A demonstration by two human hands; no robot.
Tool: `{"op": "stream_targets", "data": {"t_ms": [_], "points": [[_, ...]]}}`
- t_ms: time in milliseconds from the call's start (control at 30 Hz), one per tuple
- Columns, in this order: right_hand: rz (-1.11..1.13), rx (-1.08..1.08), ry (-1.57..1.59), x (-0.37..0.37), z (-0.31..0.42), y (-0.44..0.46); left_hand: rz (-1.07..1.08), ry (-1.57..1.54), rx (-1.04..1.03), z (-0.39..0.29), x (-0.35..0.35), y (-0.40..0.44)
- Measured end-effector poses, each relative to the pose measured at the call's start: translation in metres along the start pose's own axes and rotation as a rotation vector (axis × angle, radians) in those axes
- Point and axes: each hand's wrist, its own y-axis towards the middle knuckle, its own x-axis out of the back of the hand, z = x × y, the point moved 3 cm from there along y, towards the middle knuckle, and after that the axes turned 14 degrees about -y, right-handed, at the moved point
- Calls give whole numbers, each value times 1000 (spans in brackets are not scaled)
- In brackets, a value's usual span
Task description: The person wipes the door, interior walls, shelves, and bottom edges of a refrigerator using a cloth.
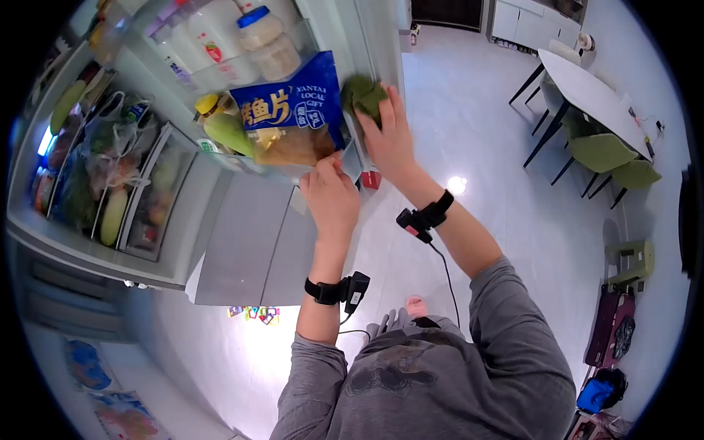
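Note:
My right hand (pixel 389 139) presses a bunched green cloth (pixel 363 97) against the edge of the open fridge door (pixel 367 44). My left hand (pixel 330 198) is closed, its fingertips at the lower right corner of a blue packet of dried fish (pixel 308 92). Whether they pinch the packet or the rim of the door shelf beneath it, I cannot tell. Beside the packet, a yellow-capped bottle (pixel 207 103) and a pale green vegetable (pixel 229 130) stand in the same door shelf. Black straps with small devices are on both wrists.
A blue-lidded jar (pixel 262 33) and white bottles fill the upper door shelf. Bagged vegetables (pixel 110 158) and a clear drawer (pixel 158 194) are inside the fridge. Right of the door are a white table (pixel 587 92), green chairs (pixel 601 152) and a suitcase (pixel 610 323). Colourful pieces (pixel 257 314) lie on the floor.

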Motion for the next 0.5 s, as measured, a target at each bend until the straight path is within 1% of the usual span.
{"op": "stream_targets", "data": {"t_ms": [133, 167, 233, 267, 333, 367, 400, 467, 500], "points": [[133, -11, -16, -13, 1, -68, 7, -14, -11, -3, -3, 1], [135, -15, -15, -17, 0, -86, 3, -10, -4, -2, -4, 1], [210, -50, 81, -24, 0, -121, 0, -2, 11, -1, -8, 0], [211, -52, 85, -25, -1, -138, -15, 9, 1, -1, -9, 0], [348, -39, 78, -28, -2, -173, -31, 25, -2, -3, -13, 0], [355, -36, 85, -30, -2, -188, -33, 44, 4, -5, -14, 1], [448, -171, 214, -32, -3, -200, -36, 63, 10, -7, -15, 1], [550, -305, 349, -24, -4, -224, -46, 73, 20, -6, -15, -1], [507, -296, 387, -11, -7, -223, -59, 78, 17, -6, -16, -1]]}}
